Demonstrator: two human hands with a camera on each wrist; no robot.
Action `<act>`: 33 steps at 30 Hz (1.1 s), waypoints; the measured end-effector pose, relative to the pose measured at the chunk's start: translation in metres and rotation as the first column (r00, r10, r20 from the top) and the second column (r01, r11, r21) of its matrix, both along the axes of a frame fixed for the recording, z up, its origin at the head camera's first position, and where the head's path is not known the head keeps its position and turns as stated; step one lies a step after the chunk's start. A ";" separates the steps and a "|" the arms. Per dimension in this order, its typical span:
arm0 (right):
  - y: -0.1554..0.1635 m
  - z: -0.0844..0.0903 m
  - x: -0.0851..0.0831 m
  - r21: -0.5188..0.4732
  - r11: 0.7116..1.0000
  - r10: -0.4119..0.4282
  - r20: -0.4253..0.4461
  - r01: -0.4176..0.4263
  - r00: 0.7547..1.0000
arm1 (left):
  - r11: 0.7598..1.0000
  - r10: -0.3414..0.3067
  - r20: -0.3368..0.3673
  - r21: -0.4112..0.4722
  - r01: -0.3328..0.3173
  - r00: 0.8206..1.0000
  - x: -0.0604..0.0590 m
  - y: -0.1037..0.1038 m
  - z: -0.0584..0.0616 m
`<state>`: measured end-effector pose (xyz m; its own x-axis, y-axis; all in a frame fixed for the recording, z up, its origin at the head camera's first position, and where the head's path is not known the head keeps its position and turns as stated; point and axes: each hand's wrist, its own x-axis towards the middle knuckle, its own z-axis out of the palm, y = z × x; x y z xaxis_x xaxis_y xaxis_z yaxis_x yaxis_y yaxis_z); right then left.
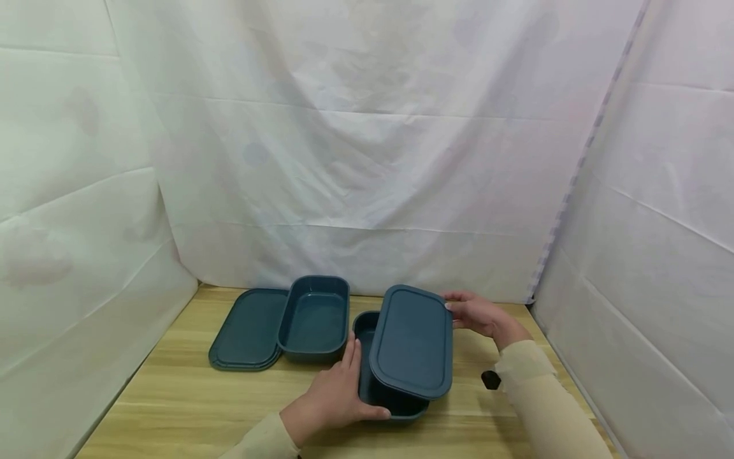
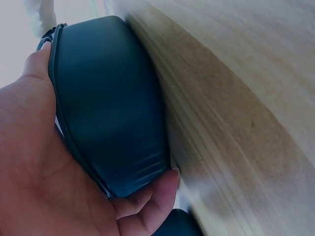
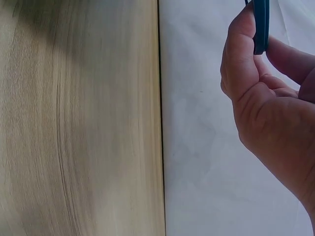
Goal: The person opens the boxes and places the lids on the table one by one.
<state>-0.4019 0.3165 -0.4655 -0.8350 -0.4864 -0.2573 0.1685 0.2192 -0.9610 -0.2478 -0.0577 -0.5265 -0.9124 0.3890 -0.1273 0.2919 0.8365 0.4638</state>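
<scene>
A dark teal rectangular container [image 1: 365, 331] stands on the wooden table [image 1: 172, 395]. My left hand [image 1: 338, 395] grips its near left side, palm against the wall [image 2: 108, 108], thumb curled under the rim. A matching teal lid [image 1: 411, 341] lies tilted over the container, covering most of it. My right hand [image 1: 478, 315] pinches the lid's far right edge [image 3: 261, 24] between thumb and fingers.
A second open teal container [image 1: 315, 319] stands to the left, beside another lid [image 1: 246, 331] lying flat on the table. White cloth [image 1: 367, 159] walls the back and both sides. A small black object [image 1: 490, 380] shows by my right sleeve.
</scene>
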 end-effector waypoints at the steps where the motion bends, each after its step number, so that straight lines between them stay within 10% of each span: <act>1: 0.001 0.000 0.001 0.001 1.000 0.006 -0.001 -0.006 1.000 | 1.000 0.001 0.006 0.001 -0.001 1.000 0.000 0.000 0.000; 19: 0.013 0.009 0.004 -0.027 0.996 -0.082 -0.111 0.080 0.990 | 1.000 0.006 0.033 0.010 -0.006 0.999 0.001 0.000 0.004; 33: 0.014 0.021 0.010 -0.184 0.943 -0.313 -0.199 0.278 0.929 | 1.000 0.003 0.026 0.010 -0.003 1.000 -0.002 -0.001 -0.002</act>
<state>-0.3920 0.3306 -0.4442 -0.9739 -0.2271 0.0074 -0.0176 0.0433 -0.9989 -0.2497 -0.0588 -0.5281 -0.9099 0.3879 -0.1472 0.2773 0.8325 0.4797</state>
